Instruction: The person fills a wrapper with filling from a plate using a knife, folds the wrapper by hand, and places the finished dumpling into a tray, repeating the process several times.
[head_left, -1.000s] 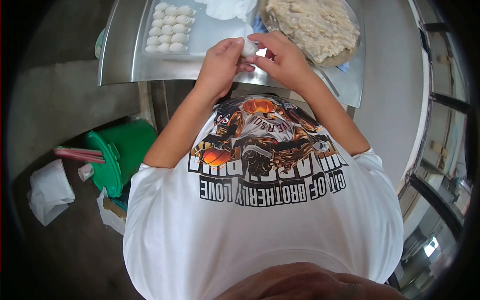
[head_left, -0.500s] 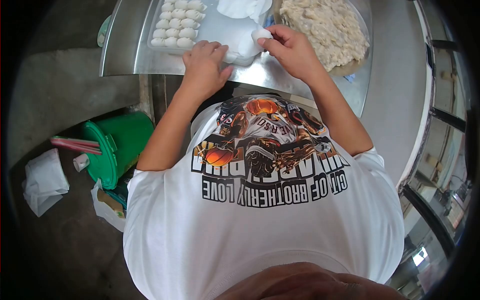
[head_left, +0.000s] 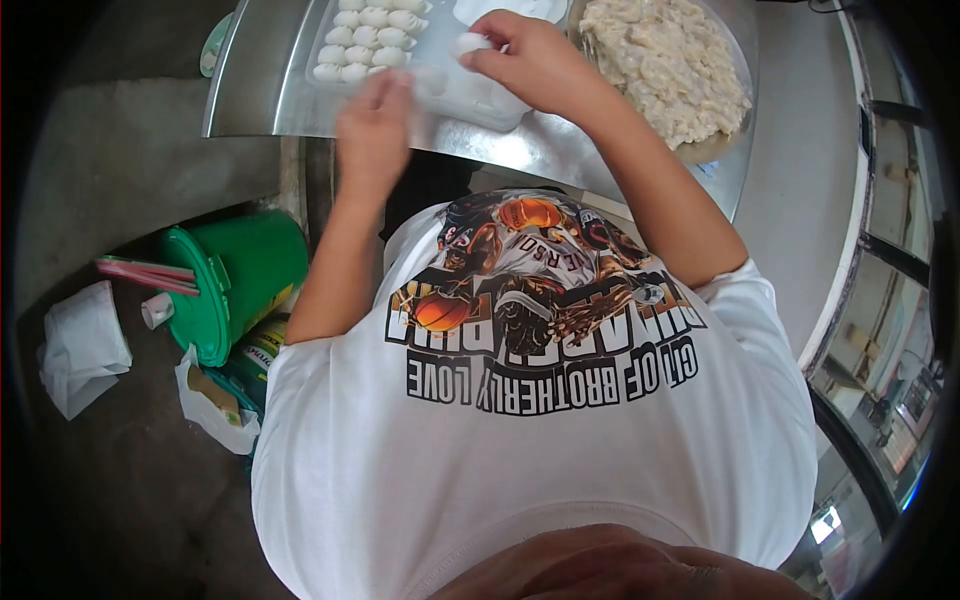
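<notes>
White dumpling [head_left: 470, 43] sits pinched in the right hand [head_left: 535, 60] at the top middle, just over the clear tray [head_left: 480, 100], while the blurry left hand [head_left: 372, 120], open or shut I cannot tell, hangs near the tray edge and could bump the soft rows [head_left: 365, 40].

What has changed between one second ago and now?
The left hand let go of the dumpling and moved to the near edge of the tray. The right hand alone pinches it and carried it forward over the tray, toward the rows of dumplings. The bowl of filling and green bucket stayed put.
</notes>
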